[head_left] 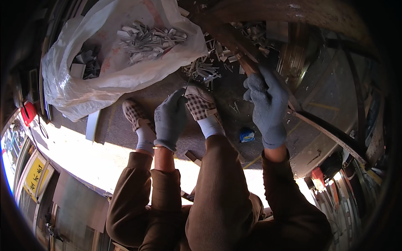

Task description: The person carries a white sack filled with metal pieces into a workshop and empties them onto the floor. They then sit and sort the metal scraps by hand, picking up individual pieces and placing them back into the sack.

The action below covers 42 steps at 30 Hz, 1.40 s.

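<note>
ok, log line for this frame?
left hand: gloved, pinching thin metal strip | right hand: gloved, gripping bar | bag: open, holds metal offcuts

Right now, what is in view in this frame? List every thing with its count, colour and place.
translucent white plastic bag: one, upper left, open.
short grey metal strips: many, heaped in the bag; more loose ones on the dark floor beside it.
long rusty brown metal bar: one, running diagonally on the right.
small blue object: one, on the floor by the right foot.
checked slippers: two, brown and white, centre.
left hand: grey knit glove, pinching a thin metal strip.
right hand: grey knit glove, gripping the bar.
</note>
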Motion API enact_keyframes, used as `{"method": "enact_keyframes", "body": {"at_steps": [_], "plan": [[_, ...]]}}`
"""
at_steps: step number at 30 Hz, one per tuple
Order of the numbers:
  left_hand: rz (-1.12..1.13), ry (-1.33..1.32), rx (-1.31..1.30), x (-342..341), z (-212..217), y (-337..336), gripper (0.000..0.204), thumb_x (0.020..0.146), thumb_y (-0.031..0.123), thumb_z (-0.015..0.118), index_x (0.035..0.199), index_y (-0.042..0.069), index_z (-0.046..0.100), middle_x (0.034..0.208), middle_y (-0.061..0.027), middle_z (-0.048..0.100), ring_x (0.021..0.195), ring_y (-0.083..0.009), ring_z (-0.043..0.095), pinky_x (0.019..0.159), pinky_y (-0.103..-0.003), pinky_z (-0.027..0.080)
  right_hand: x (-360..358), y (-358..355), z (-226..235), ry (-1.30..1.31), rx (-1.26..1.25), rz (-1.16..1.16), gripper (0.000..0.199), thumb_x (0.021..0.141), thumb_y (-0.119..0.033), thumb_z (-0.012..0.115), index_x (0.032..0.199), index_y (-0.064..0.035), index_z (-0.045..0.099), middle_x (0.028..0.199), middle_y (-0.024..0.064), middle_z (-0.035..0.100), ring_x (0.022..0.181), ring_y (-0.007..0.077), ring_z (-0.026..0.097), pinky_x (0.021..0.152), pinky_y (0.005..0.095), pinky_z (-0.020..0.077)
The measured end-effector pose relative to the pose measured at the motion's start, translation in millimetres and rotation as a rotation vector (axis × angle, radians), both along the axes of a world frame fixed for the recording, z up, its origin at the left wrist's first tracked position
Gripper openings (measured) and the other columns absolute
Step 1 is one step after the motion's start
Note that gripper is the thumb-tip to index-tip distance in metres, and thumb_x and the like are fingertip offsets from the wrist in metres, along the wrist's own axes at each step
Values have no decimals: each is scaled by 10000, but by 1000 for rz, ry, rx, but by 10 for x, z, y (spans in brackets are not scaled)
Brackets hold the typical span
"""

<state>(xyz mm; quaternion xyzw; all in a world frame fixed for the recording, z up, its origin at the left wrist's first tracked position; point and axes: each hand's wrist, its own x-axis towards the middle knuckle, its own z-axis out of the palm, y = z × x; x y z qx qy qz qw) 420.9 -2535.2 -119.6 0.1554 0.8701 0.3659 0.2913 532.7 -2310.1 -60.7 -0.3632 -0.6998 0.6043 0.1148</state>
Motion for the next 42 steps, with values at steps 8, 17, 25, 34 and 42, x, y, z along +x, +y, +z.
{"method": "enact_keyframes", "body": {"at_steps": [8, 17, 25, 34, 42], "plan": [[-36, 86, -72, -56, -140, 58, 292, 966, 157, 590, 1222, 86, 712, 1071, -199, 734, 981, -387, 712, 836, -446, 566, 953, -259, -529, -309, 290, 249, 370, 1037, -117, 568, 1347, 85, 572, 1070, 170, 684, 915, 241, 679, 807, 325, 535], [-92, 20, -130, -20, -155, 47, 286, 971, 184, 597, 1223, 113, 710, 1104, -195, 724, 1004, -405, 695, 848, -465, 562, 713, -391, -920, -474, 342, 222, 308, 1009, -165, 601, 1284, -30, 628, 1021, 197, 717, 898, 394, 683, 773, 441, 540], [-82, 165, -25, 49, -32, 125, 281, 968, 106, 596, 1213, 66, 727, 1032, -185, 756, 950, -310, 756, 806, -367, 575, 1694, -219, -881, -316, -392, -99, 178, 1025, -87, 548, 1141, 7, 644, 791, -11, 568, 638, 47, 493, 553, 226, 389], [-164, 106, -116, 12, -235, 331, 295, 979, 188, 579, 1245, 124, 688, 1110, -184, 716, 990, -404, 692, 831, -486, 555, 1316, -439, -1284, -304, -789, -402, 156, 1043, -202, 610, 1037, -55, 661, 793, 11, 624, 607, 77, 542, 557, 240, 412], [-214, 34, -87, 55, -80, 286, 290, 975, 157, 581, 1235, 126, 704, 1100, -185, 725, 983, -377, 707, 827, -459, 561, 564, -373, -1641, -138, -849, -375, 191, 1039, -265, 641, 1072, -82, 684, 842, 20, 664, 636, 83, 572, 579, 246, 446]]}}
